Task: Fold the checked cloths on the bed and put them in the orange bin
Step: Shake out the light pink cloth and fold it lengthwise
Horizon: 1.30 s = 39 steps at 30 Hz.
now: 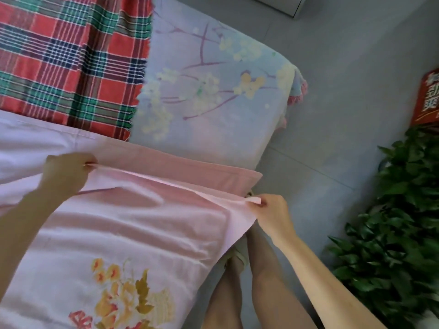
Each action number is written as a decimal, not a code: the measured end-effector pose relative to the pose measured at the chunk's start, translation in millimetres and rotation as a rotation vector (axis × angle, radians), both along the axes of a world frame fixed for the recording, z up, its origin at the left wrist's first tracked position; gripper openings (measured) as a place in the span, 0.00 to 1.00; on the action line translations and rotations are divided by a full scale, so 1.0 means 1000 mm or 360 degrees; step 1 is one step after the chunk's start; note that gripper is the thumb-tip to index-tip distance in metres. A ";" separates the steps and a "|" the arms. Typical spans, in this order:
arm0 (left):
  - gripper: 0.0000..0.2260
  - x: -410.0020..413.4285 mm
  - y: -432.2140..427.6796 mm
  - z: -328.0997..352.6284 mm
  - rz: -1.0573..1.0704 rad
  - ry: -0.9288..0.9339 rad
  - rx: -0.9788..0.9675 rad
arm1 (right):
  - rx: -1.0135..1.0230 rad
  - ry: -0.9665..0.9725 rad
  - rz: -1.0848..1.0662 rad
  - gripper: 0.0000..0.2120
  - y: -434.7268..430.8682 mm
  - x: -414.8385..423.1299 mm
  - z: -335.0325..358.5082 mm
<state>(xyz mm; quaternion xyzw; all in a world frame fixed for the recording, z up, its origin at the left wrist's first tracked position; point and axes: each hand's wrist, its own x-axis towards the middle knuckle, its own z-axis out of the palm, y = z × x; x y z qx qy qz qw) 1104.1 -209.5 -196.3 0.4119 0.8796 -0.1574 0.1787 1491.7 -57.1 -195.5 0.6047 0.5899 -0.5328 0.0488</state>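
**Square the pink hem before we turn to the check**

Both our hands hold the raised hem of the pink cloth point(133, 224). The left hand point(67, 173) pinches it at the left end of the lifted fold, fingers curled against the thumb. The right hand point(273, 214) pinches the pink cloth's right corner the same way.

The checked cloth point(66, 58), red, green and navy, lies spread on the bed point(209, 110) just beyond the pink cloth's far edge. Its near border is covered by the pink cloth, and neither hand touches it. No orange bin shows.

We judge that the pink cloth is being folded or cleared first. To do this well, we draw the two pinches evenly apart so the hem runs straight. We then lay it parallel to the pink cloth's far edge, lifting rather than dragging so the check beneath does not bunch. A plant point(399, 222) stands right of the pink cloth, well apart.
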 end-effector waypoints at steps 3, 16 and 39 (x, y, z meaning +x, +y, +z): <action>0.08 -0.019 0.020 0.015 0.0053 -0.0072 0.0311 | -0.0335 0.0111 -0.0424 0.09 0.023 0.012 -0.013; 0.08 -0.018 0.050 0.000 -0.0072 -0.0221 0.0150 | -0.0075 -0.0482 -0.0433 0.06 0.041 -0.006 -0.083; 0.11 -0.124 -0.062 0.003 0.0335 -0.0534 0.0134 | 0.0951 -0.0004 0.2400 0.04 -0.061 -0.405 -0.003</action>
